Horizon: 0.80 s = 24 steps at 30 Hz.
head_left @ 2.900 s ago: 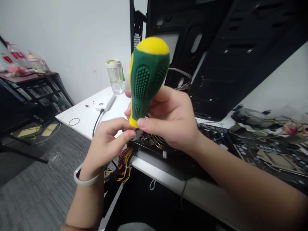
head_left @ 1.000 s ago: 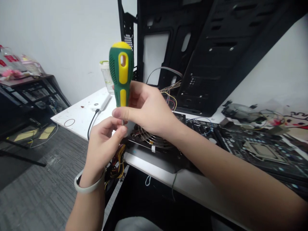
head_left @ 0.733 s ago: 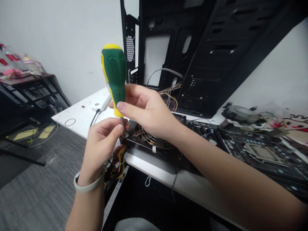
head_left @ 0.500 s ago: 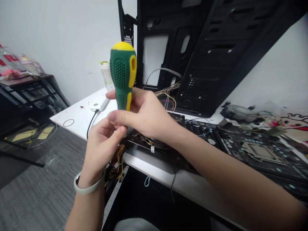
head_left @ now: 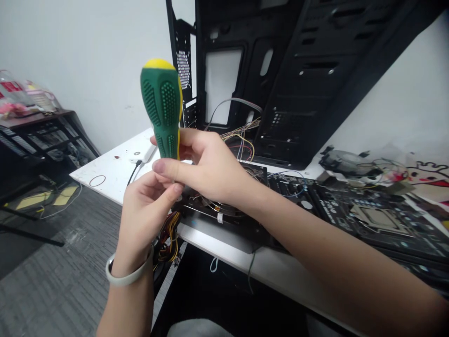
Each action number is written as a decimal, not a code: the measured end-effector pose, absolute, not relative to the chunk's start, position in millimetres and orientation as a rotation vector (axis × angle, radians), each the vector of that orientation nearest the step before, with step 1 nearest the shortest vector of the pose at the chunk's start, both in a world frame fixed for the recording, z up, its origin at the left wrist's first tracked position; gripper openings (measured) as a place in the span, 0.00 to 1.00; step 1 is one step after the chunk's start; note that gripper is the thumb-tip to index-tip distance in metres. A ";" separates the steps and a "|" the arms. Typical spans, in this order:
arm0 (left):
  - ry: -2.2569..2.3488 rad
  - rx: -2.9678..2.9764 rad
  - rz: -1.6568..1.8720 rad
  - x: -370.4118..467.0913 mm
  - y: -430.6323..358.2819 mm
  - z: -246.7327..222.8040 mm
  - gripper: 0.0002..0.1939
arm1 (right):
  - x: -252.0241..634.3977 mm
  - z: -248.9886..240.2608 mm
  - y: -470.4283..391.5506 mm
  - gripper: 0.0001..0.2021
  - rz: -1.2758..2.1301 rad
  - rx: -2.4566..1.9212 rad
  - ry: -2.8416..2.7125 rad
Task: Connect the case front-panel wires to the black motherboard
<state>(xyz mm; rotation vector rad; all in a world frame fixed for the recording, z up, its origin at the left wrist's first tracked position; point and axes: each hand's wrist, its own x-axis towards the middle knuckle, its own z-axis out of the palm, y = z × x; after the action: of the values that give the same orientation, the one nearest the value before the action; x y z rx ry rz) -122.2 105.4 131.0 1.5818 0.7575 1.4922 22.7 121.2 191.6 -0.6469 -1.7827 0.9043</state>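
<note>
My right hand (head_left: 210,166) is wrapped round the lower part of a green and yellow screwdriver handle (head_left: 162,107), which stands with its yellow cap up. Below it, my left hand (head_left: 147,201) is closed in a pinch against the right hand's thumb side; whatever it grips is hidden. The screwdriver's shaft and tip cannot be seen. Just behind and beneath the hands lies a black power supply unit (head_left: 231,230) with a round fan grille, at the table's front edge. Yellow, red and black cables (head_left: 170,238) hang at its left end.
A black computer case (head_left: 294,93) stands behind, with thin wires at its foot. Motherboards (head_left: 379,220) lie at the right. A white power bank (head_left: 142,154) with a black cable rests on the white table (head_left: 105,161). Farther left is a cluttered dark shelf (head_left: 38,119).
The screwdriver handle has turned about its length and leans further left, showing more green and less yellow. The view has shifted slightly. Both hands keep nearly the same pose.
</note>
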 end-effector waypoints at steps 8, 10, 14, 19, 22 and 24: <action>0.839 1.713 1.523 -129.1 102.7 131.6 0.08 | 21.9 186.5 129.0 0.15 1.142 -0.386 -1.701; 0.848 1.706 1.560 -125.8 101.9 132.2 0.06 | 22.4 188.4 126.3 0.15 1.099 -0.376 -1.728; 0.882 1.678 1.592 -120.6 101.3 134.0 0.06 | 24.4 191.5 122.0 0.13 0.937 -0.540 -1.796; 0.774 1.731 1.427 -126.5 102.6 135.0 0.09 | 23.9 188.8 127.5 0.13 1.024 -0.497 -1.758; 0.801 1.707 1.414 -127.2 103.4 134.0 0.08 | 22.6 188.0 128.3 0.16 1.091 -0.391 -1.714; 0.840 1.667 1.455 -124.4 103.4 133.5 0.06 | 22.5 189.5 125.6 0.14 1.044 -0.436 -1.725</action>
<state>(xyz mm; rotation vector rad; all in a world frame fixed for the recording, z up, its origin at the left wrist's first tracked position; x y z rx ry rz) -124.4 103.4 133.5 1.6667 0.8399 1.4550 22.5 125.6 189.5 -0.4360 -1.7252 1.0441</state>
